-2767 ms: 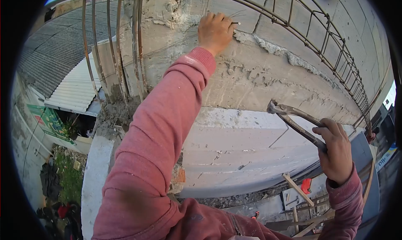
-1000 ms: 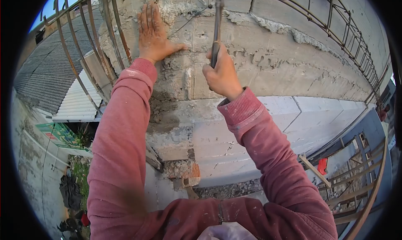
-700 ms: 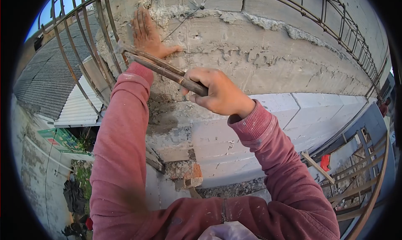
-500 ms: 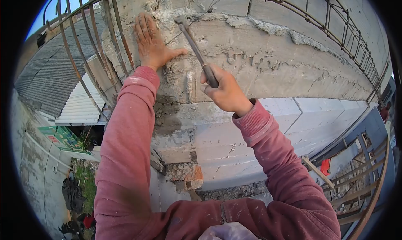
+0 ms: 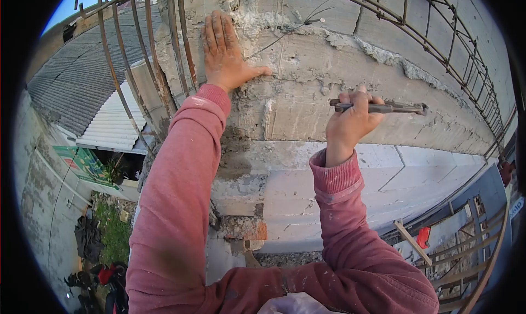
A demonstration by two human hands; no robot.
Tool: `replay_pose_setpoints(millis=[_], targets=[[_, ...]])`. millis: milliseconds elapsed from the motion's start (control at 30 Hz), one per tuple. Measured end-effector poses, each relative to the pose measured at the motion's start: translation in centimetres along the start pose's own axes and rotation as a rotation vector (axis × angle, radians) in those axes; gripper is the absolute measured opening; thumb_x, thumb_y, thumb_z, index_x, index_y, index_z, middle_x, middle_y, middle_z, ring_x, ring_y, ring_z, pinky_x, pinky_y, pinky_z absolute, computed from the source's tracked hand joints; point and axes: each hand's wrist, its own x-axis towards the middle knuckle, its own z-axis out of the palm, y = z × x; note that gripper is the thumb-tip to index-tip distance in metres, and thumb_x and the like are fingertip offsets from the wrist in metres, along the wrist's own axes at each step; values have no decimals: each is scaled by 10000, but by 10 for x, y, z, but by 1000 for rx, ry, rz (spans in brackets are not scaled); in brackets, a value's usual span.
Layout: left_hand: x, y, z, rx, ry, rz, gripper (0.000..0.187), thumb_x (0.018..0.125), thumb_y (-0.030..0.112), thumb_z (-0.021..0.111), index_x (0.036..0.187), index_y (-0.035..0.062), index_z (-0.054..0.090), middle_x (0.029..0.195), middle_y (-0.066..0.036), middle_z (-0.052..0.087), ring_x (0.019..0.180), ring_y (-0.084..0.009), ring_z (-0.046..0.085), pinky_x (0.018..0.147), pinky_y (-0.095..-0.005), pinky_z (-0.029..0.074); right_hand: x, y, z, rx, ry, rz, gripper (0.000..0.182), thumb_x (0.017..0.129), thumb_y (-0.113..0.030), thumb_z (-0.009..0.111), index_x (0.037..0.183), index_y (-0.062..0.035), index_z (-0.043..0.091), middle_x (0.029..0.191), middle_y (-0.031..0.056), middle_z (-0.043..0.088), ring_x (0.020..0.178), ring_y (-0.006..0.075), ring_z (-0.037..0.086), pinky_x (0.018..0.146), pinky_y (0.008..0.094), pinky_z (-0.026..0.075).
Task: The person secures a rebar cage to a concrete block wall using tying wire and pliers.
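Observation:
My left hand [image 5: 224, 59] lies flat against the rough concrete wall [image 5: 307, 108], fingers spread and pointing up, with nothing in it. A thin bent wire [image 5: 282, 37] sticks out of the concrete just beside it. My right hand [image 5: 353, 114] is closed around a dark metal tool [image 5: 402, 107], which lies nearly level with its head out to the right, in front of the lower part of the concrete. Smooth pale blocks [image 5: 339, 196] run below the concrete band.
Rusty rebar [image 5: 112, 56] stands at the upper left, and a rebar cage [image 5: 449, 67] curves along the upper right. Broken brick [image 5: 255, 230] juts out below. Far down are a wooden frame [image 5: 471, 253] at right and grass [image 5: 114, 232] at left.
My right hand has moved right and down, and the tool has swung from pointing up-left to pointing right. My left hand stays on the wall; the view has shifted slightly.

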Motion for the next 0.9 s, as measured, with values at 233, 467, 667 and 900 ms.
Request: replay_pose_setpoints(millis=[233, 467, 667, 900], targets=[[-1, -1, 2, 42, 92, 73, 1475, 472, 791, 688, 1440, -34, -59, 1509, -233, -61, 1406, -371, -73, 1144, -470, -10, -27, -26, -3, -634, -1033, -177, 270, 675, 30, 559, 919, -32, 462, 702, 114, 482, 609, 228, 483, 585, 312, 394], [-5, 5, -3, 15, 18, 13, 1482, 463, 825, 648, 1433, -74, -22, 1504, -261, 3, 1405, -382, -51, 1148, -451, 1, 26, -22, -19, -676, -1022, 162, 193, 667, 1, 609, 831, -38, 516, 691, 51, 498, 629, 157, 479, 606, 285, 400], [2, 4, -3, 64, 24, 36, 1463, 488, 808, 656, 1433, -65, -39, 1506, -253, 18, 1405, -387, -52, 1148, -451, 3, 22, -42, -18, -512, -1549, 244, 156, 712, -15, 629, 779, -21, 488, 656, 28, 480, 655, 108, 460, 617, 269, 390], [2, 6, -9, 25, -2, 0, 1474, 476, 737, 731, 1421, -78, -55, 1499, -263, -2, 1396, -411, -27, 1147, -468, 38, 9, -34, -70, -388, -501, -16, 208, 759, 22, 618, 828, -76, 448, 761, -8, 444, 593, 60, 391, 560, 217, 365]])
